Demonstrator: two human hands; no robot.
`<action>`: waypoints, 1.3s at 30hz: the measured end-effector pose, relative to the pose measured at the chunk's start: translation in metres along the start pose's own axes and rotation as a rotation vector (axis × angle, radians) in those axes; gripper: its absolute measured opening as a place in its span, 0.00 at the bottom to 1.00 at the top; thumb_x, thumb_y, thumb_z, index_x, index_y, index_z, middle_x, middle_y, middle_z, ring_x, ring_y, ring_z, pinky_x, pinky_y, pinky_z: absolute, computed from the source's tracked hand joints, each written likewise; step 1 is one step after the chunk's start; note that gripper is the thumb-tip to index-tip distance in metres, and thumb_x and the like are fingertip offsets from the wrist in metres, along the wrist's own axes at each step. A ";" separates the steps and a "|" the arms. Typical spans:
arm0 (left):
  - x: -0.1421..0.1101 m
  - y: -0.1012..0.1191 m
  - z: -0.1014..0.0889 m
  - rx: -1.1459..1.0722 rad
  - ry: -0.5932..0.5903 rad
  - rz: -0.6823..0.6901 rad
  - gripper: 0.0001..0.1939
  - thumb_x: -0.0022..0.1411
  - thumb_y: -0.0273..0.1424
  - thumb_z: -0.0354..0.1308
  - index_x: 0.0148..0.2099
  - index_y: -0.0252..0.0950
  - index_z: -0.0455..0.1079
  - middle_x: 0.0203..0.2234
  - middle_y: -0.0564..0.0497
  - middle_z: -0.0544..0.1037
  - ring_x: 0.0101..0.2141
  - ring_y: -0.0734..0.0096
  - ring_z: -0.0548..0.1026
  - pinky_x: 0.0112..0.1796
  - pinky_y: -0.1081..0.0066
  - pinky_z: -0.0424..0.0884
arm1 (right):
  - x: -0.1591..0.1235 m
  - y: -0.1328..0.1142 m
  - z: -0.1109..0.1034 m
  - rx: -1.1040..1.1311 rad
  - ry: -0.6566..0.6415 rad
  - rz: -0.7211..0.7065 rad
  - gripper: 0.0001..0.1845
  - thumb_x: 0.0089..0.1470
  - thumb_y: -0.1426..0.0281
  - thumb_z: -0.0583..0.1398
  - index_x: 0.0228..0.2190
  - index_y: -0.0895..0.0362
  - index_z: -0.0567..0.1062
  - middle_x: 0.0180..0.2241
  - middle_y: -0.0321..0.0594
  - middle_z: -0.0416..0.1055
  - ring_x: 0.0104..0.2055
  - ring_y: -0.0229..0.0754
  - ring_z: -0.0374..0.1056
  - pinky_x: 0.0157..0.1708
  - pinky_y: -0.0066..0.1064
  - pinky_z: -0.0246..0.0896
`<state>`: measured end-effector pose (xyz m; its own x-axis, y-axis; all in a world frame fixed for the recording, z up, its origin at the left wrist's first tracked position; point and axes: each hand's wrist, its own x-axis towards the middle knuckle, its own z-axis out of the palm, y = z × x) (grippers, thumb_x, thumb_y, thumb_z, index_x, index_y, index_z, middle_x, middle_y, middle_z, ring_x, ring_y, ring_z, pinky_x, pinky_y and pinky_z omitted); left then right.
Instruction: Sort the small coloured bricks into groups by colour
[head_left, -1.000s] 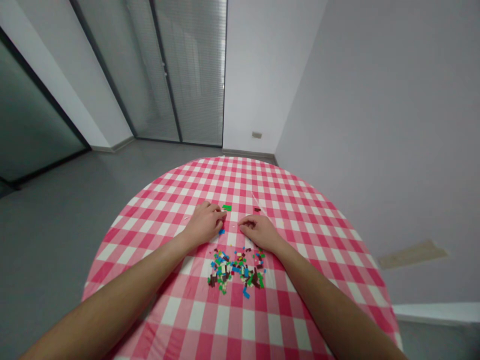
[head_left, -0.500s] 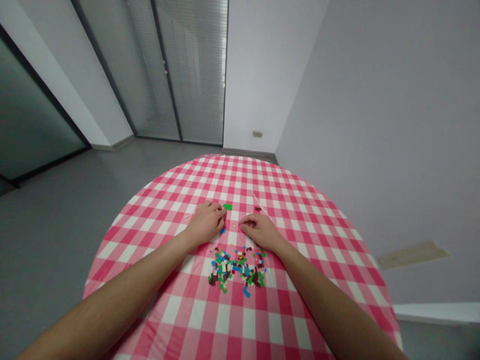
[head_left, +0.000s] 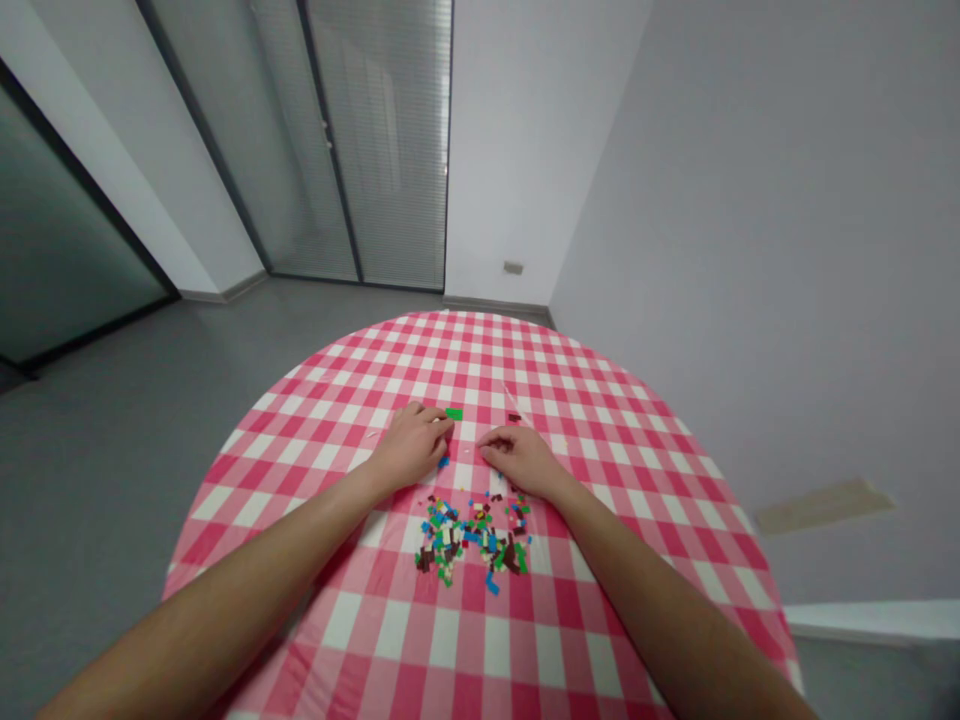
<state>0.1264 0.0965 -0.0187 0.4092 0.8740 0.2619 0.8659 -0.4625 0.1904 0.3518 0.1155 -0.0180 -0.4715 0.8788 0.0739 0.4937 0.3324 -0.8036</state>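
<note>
Head view: a loose scatter of small toy bricks [head_left: 471,537] lies at the near middle of the table. A green brick [head_left: 454,413] and a blue brick [head_left: 443,462] lie just beside the left hand [head_left: 415,445]; a dark brown brick [head_left: 514,417] lies beyond the right hand [head_left: 517,460]. Left fingers are curled; right fingertips are drawn together. Whether either pinches a brick cannot be told.

Handling, as judged: bricks light, stiff, hard to break, smooth enough to slip; best gripped by opposite side edges with fingertips.

Surface: round table, red-and-white checked tablecloth [head_left: 420,640], slightly creased at near left.

Room: grey floor [head_left: 225,345], glass partition [head_left: 390,150] far left, plain wall [head_left: 750,250] right, bearing a tan strip [head_left: 825,507].
</note>
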 end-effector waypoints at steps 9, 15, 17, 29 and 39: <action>-0.012 0.008 -0.033 -0.275 -0.085 0.167 0.16 0.56 0.18 0.52 0.38 0.39 0.77 0.37 0.50 0.79 0.41 0.64 0.72 0.46 0.63 0.66 | -0.005 -0.016 -0.037 -0.115 -0.264 -0.063 0.11 0.50 0.77 0.60 0.33 0.56 0.82 0.29 0.38 0.79 0.28 0.38 0.71 0.28 0.27 0.62; -0.015 -0.007 -0.055 -0.380 -0.158 -0.015 0.15 0.54 0.17 0.50 0.30 0.38 0.75 0.30 0.53 0.79 0.33 0.70 0.75 0.38 0.70 0.69 | -0.010 -0.015 -0.052 -0.188 -0.454 -0.031 0.13 0.47 0.78 0.62 0.34 0.55 0.82 0.30 0.38 0.79 0.29 0.39 0.73 0.26 0.25 0.63; -0.015 -0.015 -0.058 -0.367 -0.132 -0.071 0.15 0.53 0.17 0.49 0.30 0.37 0.75 0.30 0.53 0.79 0.32 0.70 0.75 0.37 0.71 0.68 | -0.010 -0.011 -0.050 -0.214 -0.445 -0.018 0.13 0.47 0.79 0.61 0.34 0.55 0.82 0.30 0.38 0.79 0.29 0.39 0.73 0.26 0.26 0.62; -0.013 -0.021 -0.051 -0.340 -0.059 -0.141 0.12 0.53 0.18 0.49 0.28 0.35 0.73 0.30 0.50 0.78 0.33 0.69 0.75 0.36 0.70 0.67 | -0.006 -0.011 -0.041 -0.300 -0.407 -0.047 0.10 0.49 0.78 0.60 0.33 0.59 0.81 0.27 0.39 0.77 0.26 0.36 0.68 0.25 0.25 0.57; -0.013 -0.016 -0.043 -0.399 -0.093 -0.134 0.14 0.53 0.19 0.49 0.28 0.36 0.75 0.29 0.52 0.79 0.32 0.70 0.75 0.37 0.71 0.67 | -0.007 -0.013 -0.036 -0.238 -0.422 -0.053 0.10 0.51 0.75 0.60 0.33 0.58 0.82 0.28 0.38 0.78 0.27 0.36 0.70 0.26 0.25 0.59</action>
<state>0.0950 0.0859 0.0152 0.3404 0.9316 0.1274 0.7416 -0.3493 0.5726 0.3754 0.1175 0.0131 -0.7315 0.6591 -0.1746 0.5911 0.4854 -0.6443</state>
